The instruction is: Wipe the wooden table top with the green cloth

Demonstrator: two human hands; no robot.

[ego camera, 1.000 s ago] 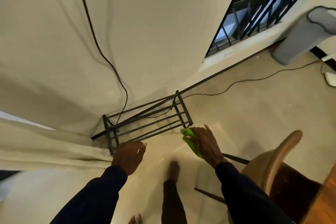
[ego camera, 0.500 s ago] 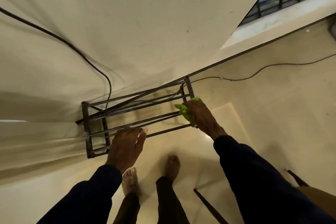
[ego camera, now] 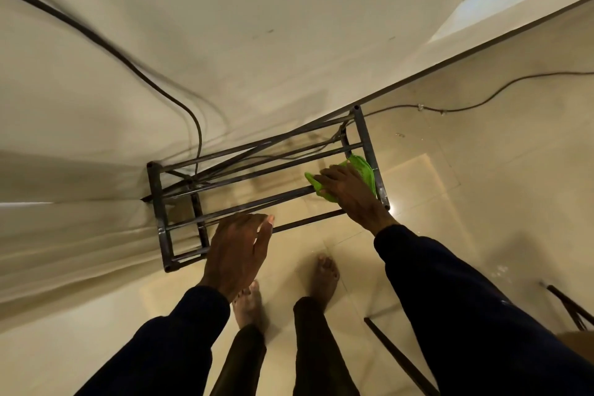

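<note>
My right hand [ego camera: 350,196] holds the bright green cloth [ego camera: 364,169] against the right end of a dark metal rack [ego camera: 157,202] that stands on the floor by the wall. The cloth bunches under my palm and sticks out past my fingers. My left hand [ego camera: 238,251] rests on the rack's front rail, its fingers relaxed and holding nothing. No wooden table top can be made out; only a brown edge [ego camera: 578,342] shows at the lower right.
A black cable [ego camera: 128,64] runs down the cream wall into the rack. Another cable [ego camera: 482,103] lies on the glossy tiled floor. A pale curtain [ego camera: 64,235] hangs at the left. My bare feet [ego camera: 324,276] stand before the rack; dark furniture legs [ego camera: 398,357] are at the lower right.
The view has tilted down and closer to the rack. My right hand carried the cloth from beside the rack onto its right end. My left hand came down onto the front rail.
</note>
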